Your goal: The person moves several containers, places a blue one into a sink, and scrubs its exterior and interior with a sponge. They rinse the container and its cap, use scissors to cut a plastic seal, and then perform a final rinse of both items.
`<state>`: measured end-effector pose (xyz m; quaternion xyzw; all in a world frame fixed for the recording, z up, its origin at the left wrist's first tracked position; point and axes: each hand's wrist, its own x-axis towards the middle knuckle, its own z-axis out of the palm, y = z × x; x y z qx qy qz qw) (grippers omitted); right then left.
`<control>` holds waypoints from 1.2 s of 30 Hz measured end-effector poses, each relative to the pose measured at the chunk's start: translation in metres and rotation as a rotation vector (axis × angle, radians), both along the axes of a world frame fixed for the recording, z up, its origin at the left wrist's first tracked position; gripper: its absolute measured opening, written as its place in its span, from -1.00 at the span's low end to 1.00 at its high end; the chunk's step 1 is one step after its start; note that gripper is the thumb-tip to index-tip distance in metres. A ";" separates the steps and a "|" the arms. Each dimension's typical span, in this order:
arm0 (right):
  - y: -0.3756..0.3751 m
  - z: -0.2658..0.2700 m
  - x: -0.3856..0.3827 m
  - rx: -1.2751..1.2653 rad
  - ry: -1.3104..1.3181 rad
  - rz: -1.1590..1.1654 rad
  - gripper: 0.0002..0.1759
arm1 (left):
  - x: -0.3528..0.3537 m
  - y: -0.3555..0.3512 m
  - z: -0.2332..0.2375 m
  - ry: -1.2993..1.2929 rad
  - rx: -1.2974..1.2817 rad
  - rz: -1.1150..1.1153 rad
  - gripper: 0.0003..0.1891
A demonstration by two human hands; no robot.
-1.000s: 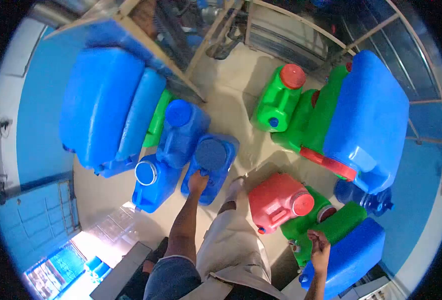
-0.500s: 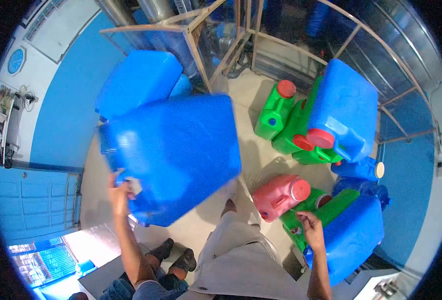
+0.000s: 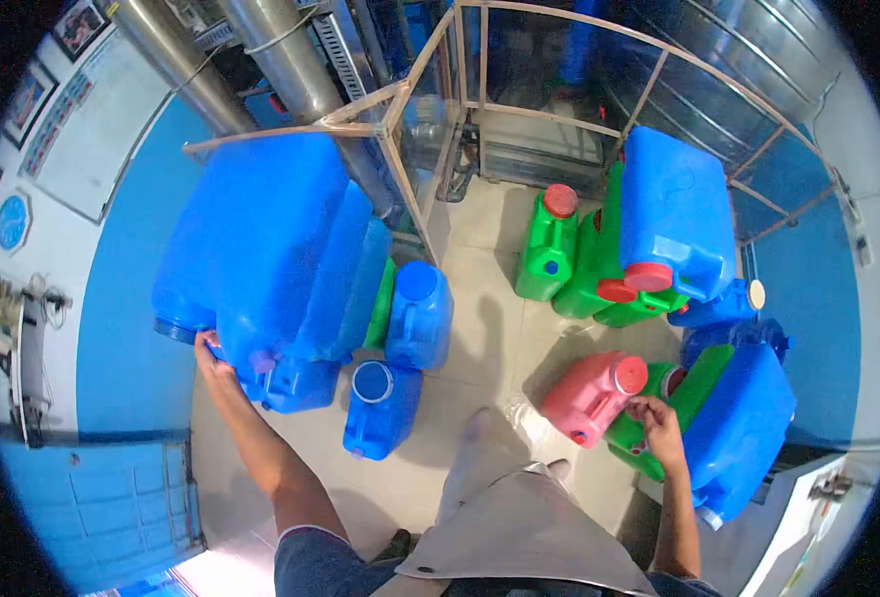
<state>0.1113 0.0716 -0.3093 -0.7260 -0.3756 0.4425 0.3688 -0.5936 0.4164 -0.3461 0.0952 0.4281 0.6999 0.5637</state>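
My left hand (image 3: 213, 356) is closed at the lower edge of a large blue jug (image 3: 271, 229), beside its handle and neck; the jug rests against other blue jugs on the left. Two smaller blue jugs (image 3: 420, 318) (image 3: 382, 413) stand on the floor to the right of that stack. On the right side, my right hand (image 3: 657, 423) is by a red jug (image 3: 584, 398), its fingers curled together near the red cap. Whatever those fingers hold, if anything, is too small to make out.
Green jugs (image 3: 547, 244) and a big blue jug (image 3: 677, 204) stand at the back right. Another large blue jug (image 3: 743, 428) leans at the right. A wood-framed clear partition (image 3: 549, 114) runs behind, near metal pipes (image 3: 286, 70).
The large blue jug has moved left and up against the stack with my left hand. Two smaller blue jugs have come into view. The person's feet at the lower left are no longer seen.
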 end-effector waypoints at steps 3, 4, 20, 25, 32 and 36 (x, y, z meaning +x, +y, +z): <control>0.013 0.002 -0.018 -0.004 0.032 -0.046 -0.71 | -0.003 0.023 -0.038 -0.061 0.007 -0.044 -0.78; 0.015 0.004 -0.025 -0.044 0.009 -0.046 -0.72 | 0.014 0.021 -0.037 -0.007 -0.057 -0.013 -0.80; 0.119 -0.045 -0.074 0.115 0.132 0.130 -0.61 | 0.211 -0.124 -0.338 -1.084 -0.041 -0.525 -0.72; 0.056 -0.031 -0.041 0.056 0.082 0.063 -0.45 | 0.527 -0.211 -0.157 -0.125 -0.379 -1.105 -0.76; -0.203 -0.022 0.076 0.141 -0.224 -0.630 -0.57 | 0.715 -0.380 -0.053 0.571 0.881 -1.869 -0.81; -0.370 -0.001 0.128 0.130 -0.221 -0.994 -0.63 | 0.776 -0.532 -0.047 0.644 1.488 -1.980 -0.75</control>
